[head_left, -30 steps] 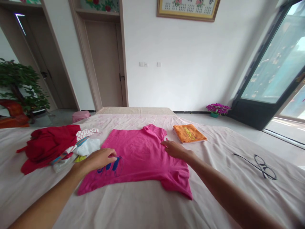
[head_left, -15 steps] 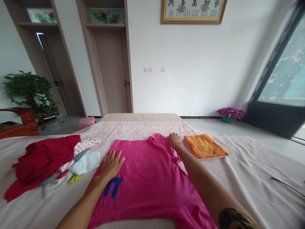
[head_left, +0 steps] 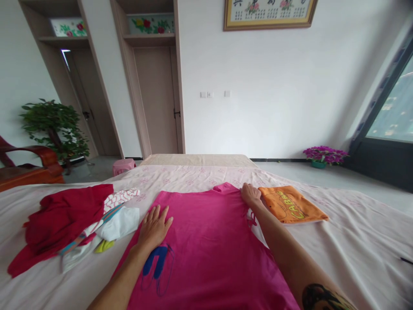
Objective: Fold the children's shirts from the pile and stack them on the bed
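Note:
A bright pink shirt (head_left: 206,241) with a blue print lies spread on the covered table or bed (head_left: 348,241) in front of me. My left hand (head_left: 155,227) rests flat on the shirt's left side, fingers spread, just above the blue print. At the shirt's far right corner, beside the neckline, my right hand (head_left: 251,193) is closed on the pink fabric; its fingertips are partly hidden. Right of that hand sits a folded orange garment (head_left: 292,204) with yellow lettering, close to my wrist.
Left of the shirt is a heap of clothes with a red garment (head_left: 71,211), a white one (head_left: 121,224) and a bit of yellow-green cloth (head_left: 105,246). Beyond stand a pink stool (head_left: 124,165), a wooden armchair (head_left: 35,161) and purple flowers (head_left: 324,155). A dark thin object (head_left: 406,261) lies far right.
My right hand has drawn the shirt's far corner to the right, closer to the orange garment. The fabric there looks straighter. My left hand stays flat on the shirt, and the view has shifted slightly.

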`<state>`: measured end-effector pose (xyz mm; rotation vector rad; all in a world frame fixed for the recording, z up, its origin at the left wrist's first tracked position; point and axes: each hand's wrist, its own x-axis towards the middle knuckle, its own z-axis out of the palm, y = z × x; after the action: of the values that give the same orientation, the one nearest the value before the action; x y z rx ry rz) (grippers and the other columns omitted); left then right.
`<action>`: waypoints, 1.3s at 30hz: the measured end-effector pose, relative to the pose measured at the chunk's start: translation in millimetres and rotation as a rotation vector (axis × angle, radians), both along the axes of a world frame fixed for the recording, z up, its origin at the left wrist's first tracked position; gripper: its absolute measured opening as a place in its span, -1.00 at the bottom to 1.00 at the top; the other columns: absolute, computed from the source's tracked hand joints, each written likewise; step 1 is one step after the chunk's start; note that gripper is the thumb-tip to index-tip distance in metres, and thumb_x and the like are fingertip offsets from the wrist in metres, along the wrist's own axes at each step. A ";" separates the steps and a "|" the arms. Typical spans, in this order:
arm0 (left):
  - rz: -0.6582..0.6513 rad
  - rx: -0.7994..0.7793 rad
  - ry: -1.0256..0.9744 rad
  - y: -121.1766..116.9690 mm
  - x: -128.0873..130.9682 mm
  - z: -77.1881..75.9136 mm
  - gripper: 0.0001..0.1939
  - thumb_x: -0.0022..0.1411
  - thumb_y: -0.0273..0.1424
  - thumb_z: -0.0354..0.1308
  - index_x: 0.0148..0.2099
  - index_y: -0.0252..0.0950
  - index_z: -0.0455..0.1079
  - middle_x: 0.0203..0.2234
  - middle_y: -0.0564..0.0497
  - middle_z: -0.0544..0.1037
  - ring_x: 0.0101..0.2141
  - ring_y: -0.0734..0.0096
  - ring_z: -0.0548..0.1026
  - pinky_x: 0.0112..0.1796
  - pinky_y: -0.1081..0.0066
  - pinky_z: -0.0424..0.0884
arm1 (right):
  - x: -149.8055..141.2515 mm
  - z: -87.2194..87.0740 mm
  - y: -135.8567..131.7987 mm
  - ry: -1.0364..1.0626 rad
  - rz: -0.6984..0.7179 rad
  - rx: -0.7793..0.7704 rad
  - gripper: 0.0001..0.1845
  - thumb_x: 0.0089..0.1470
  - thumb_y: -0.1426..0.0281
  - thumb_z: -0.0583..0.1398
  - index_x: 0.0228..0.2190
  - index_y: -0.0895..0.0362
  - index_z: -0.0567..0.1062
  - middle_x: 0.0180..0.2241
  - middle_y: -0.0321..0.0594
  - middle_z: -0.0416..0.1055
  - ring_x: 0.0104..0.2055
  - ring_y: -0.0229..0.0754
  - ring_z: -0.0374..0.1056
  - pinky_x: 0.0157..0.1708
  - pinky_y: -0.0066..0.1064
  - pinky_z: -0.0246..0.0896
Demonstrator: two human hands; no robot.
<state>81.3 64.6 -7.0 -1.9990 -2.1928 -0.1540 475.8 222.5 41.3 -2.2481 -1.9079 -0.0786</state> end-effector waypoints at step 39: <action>-0.357 -0.107 -0.154 83.6 52.5 4.6 -0.28 0.32 0.07 -0.29 0.39 -0.16 -0.02 0.37 -0.06 0.01 0.35 0.21 -0.07 0.27 0.17 -0.12 | -92.6 -35.0 -76.1 -0.058 0.515 -0.188 -0.23 0.26 -0.03 -0.27 0.35 0.10 -0.11 0.40 -0.22 -0.31 0.42 -0.05 -0.43 0.32 0.01 -0.51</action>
<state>133.8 148.3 -2.3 -2.5033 -1.9405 -0.2473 383.2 146.4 6.3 -1.7928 -2.5521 0.1157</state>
